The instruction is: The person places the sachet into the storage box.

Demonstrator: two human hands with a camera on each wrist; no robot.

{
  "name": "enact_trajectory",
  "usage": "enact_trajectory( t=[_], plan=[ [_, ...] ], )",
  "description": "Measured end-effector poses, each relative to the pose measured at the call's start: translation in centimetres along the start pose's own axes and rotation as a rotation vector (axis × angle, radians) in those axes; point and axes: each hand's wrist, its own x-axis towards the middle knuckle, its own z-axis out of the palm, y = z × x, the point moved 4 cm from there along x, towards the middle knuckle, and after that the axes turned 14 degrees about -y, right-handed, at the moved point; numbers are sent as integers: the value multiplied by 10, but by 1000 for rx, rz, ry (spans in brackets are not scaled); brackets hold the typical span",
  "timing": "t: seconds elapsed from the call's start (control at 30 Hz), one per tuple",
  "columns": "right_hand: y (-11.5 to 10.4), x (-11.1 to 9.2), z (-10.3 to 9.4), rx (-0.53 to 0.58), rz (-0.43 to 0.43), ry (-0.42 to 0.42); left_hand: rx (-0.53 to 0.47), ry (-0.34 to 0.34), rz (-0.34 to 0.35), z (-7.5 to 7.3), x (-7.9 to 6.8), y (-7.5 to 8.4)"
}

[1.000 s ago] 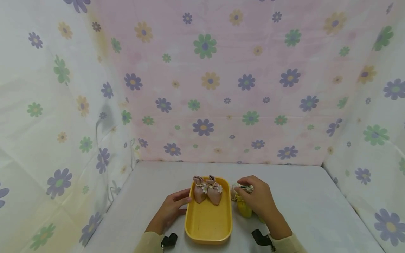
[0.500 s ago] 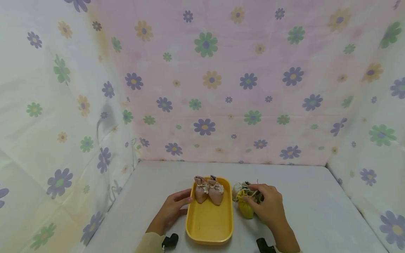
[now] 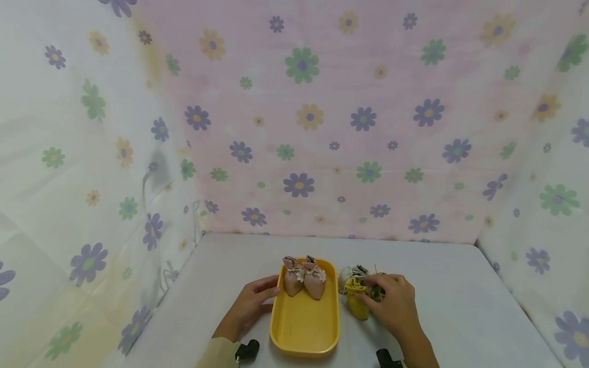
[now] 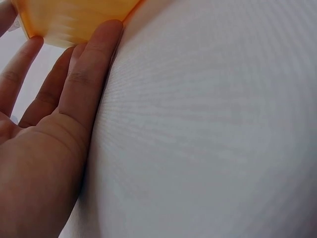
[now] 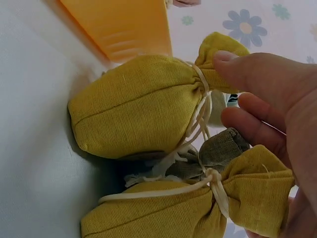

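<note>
In the head view, a yellow tray (image 3: 304, 327) holds two pinkish drawstring pouches (image 3: 315, 284) with small white flowers at its far end. My left hand (image 3: 248, 306) rests against the tray's left side, fingers nearly straight; in the left wrist view the fingertips (image 4: 106, 34) meet its wall. Right of the tray, my right hand (image 3: 393, 304) is at a group of pouches. In the right wrist view its thumb touches the gathered neck of a yellow drawstring pouch (image 5: 133, 106), with a gap between thumb and fingers. A second yellow pouch (image 5: 163, 213) lies beside it.
A dark grey pouch (image 5: 223, 148) sits between the yellow ones, and a whitish pouch (image 3: 345, 278) lies near the tray's right side. All stand on a white-covered table (image 3: 460, 301). Flower-patterned cloth (image 3: 322, 128) encloses the back and both sides.
My right hand has moved right and toward me, from above the whitish pouch to the yellow pouch's neck. More of the pouches now shows. The left hand and tray have stayed nearly still.
</note>
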Motion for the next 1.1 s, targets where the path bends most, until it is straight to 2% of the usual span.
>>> enact_trajectory(
  t=[0.27,0.7,1.1],
  plan=[
    [2,0,4,-16,3,-16,-2,-5,-10,0,3,-3],
    [-2,-3,-2,-35,10,-21,-9,-8,-4,5,3,-4],
    [-6,0,2,5,31,8,-17,-9,9,-3,1,-1]
  ],
)
